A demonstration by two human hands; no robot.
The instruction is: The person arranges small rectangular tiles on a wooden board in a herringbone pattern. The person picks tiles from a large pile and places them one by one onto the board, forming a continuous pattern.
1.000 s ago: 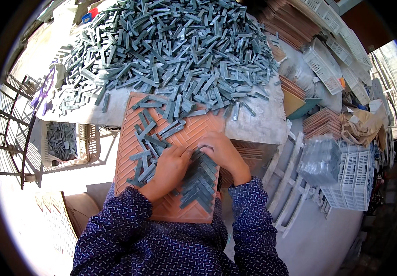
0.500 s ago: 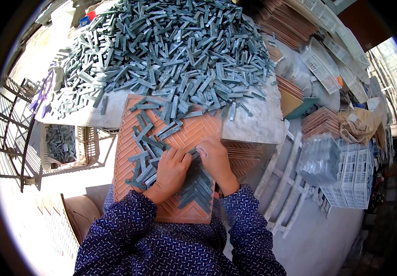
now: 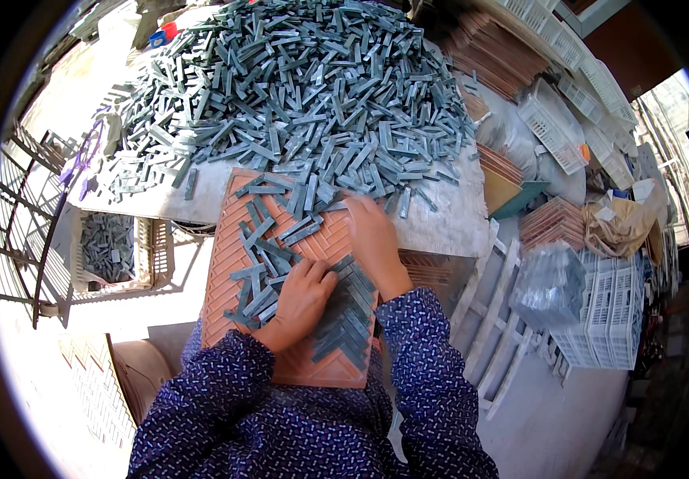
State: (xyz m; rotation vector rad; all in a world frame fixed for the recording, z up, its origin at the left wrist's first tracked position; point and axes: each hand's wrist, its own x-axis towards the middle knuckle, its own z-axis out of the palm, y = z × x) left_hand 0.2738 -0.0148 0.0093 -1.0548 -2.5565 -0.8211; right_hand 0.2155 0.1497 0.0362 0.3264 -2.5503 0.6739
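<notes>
An orange tray (image 3: 220, 267) with herringbone grooves lies tilted before me, its far end against the table. Dark grey-green stone strips (image 3: 343, 326) sit in a herringbone pattern along its right side. Loose strips (image 3: 255, 254) lie jumbled on its left and far parts. My left hand (image 3: 300, 302) rests over the middle, between loose and laid strips, fingers curled together; what they hold, if anything, is hidden. My right hand (image 3: 373, 239) reaches over the tray's far right edge, its smeared fingertips by a strip near the pile.
A large heap of strips (image 3: 304, 88) covers the table (image 3: 440, 215). A crate of strips (image 3: 148, 255) stands lower left beside a metal railing (image 3: 21, 207). To the right are a pale slatted rack (image 3: 484, 319), white plastic crates (image 3: 612, 311) and stacked orange trays (image 3: 552, 223).
My right hand has moved away from my left, up the tray toward the heap. More of the laid strips now shows. My left hand has stayed nearly in place.
</notes>
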